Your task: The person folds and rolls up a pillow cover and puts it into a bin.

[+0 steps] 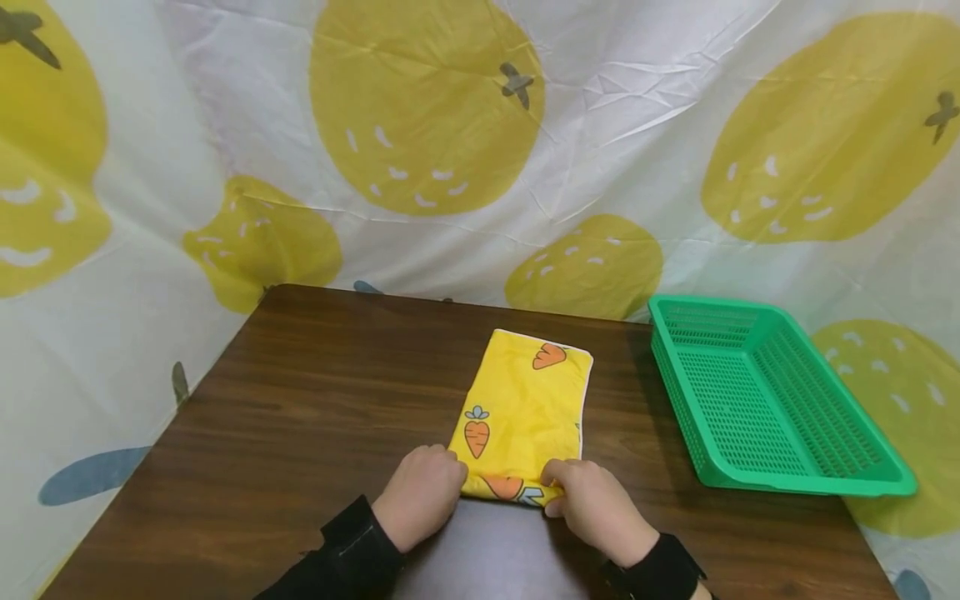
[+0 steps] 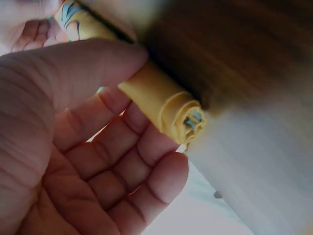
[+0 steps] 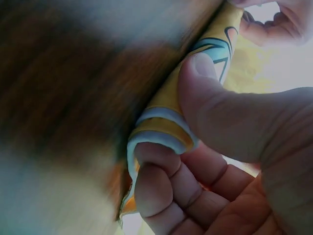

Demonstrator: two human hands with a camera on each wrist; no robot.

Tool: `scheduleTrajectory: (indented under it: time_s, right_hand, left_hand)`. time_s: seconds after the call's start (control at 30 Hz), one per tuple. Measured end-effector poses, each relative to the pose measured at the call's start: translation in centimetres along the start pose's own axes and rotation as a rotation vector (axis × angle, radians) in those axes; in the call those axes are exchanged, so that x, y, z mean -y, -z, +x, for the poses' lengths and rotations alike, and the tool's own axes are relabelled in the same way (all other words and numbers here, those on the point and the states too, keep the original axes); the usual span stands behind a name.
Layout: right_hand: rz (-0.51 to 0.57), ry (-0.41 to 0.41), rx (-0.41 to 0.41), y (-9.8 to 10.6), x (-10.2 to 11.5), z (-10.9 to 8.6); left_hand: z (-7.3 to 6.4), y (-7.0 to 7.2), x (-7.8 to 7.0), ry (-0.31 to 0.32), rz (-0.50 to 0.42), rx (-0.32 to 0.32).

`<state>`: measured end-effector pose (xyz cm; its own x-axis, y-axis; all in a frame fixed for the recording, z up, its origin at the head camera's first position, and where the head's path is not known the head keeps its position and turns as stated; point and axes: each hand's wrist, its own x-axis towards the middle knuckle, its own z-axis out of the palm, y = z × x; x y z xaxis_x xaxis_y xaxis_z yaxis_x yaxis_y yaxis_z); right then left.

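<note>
A folded yellow carrot-print cloth [image 1: 528,400] with white edging lies on the table, its near end turned up into a roll. At the roll's left end, my left hand [image 1: 423,493] grips it. The left wrist view shows the thumb over the rolled cloth [image 2: 154,95], fingers curled beneath, and the layered spiral of its end. My right hand [image 1: 598,510] pinches the roll's other end. In the right wrist view, the thumb presses on the cloth [image 3: 164,105], while the fingertips tuck inside the looser, white-edged end.
A green plastic basket [image 1: 708,454] stands at the right of the dark wooden table [image 1: 337,375], overlapping the table's right edge in the head view. Behind and beside the table hangs a white sheet [image 1: 600,100] with yellow fruit prints.
</note>
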<state>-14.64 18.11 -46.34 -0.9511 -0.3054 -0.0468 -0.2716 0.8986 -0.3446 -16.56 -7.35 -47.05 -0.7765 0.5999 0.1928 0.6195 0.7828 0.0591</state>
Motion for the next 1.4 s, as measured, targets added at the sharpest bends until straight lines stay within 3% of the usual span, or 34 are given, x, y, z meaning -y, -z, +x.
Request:
scheduleTrajectory:
  time_s: [0.3, 0.57, 0.7, 0.8, 0.93, 1.0, 1.1, 1.23, 1.4]
  right_hand:
    - [-0.031, 0.075, -0.066, 0.1, -0.5, -0.4]
    - [0.099, 0.1, 0.032, 0.2, -1.9, -0.1]
    - [0.128, 0.089, 0.062, 0.1, -2.2, -0.3]
    - [0.105, 0.086, 0.053, 0.0, -2.1, -0.5]
    - [-0.013, 0.117, -0.028, -0.4, -1.3, -0.8]
    - [-0.078, 0.141, -0.079, -0.5, -0.9, -1.0]
    - [-0.128, 0.158, -0.126, -0.7, -0.6, -1.0]
    - [-0.108, 0.114, -0.139, -0.8, -0.3, -1.0]
    - [-0.097, 0.102, -0.144, -0.5, -0.4, -0.8]
  left_hand:
    - [0.3, -0.1, 0.5, 0.068, -0.053, 0.05]
    - [0.1, 0.0, 0.7, 0.061, -0.104, 0.086]
    - [0.0, -0.2, 0.7, 0.038, -0.081, 0.096]
    - [0.0, -0.4, 0.7, 0.012, -0.046, 0.088]
    - [-0.3, -0.5, 0.6, -0.015, -0.015, 0.064]
    - [-0.4, -0.6, 0.7, -0.008, -0.038, 0.084]
    - [-0.4, -0.7, 1.1, 0.03, -0.117, 0.14]
    - [-0.2, -0.6, 1.7, 0.111, -0.243, 0.217]
    - [0.0, -0.3, 2.1, 0.19, -0.335, 0.198]
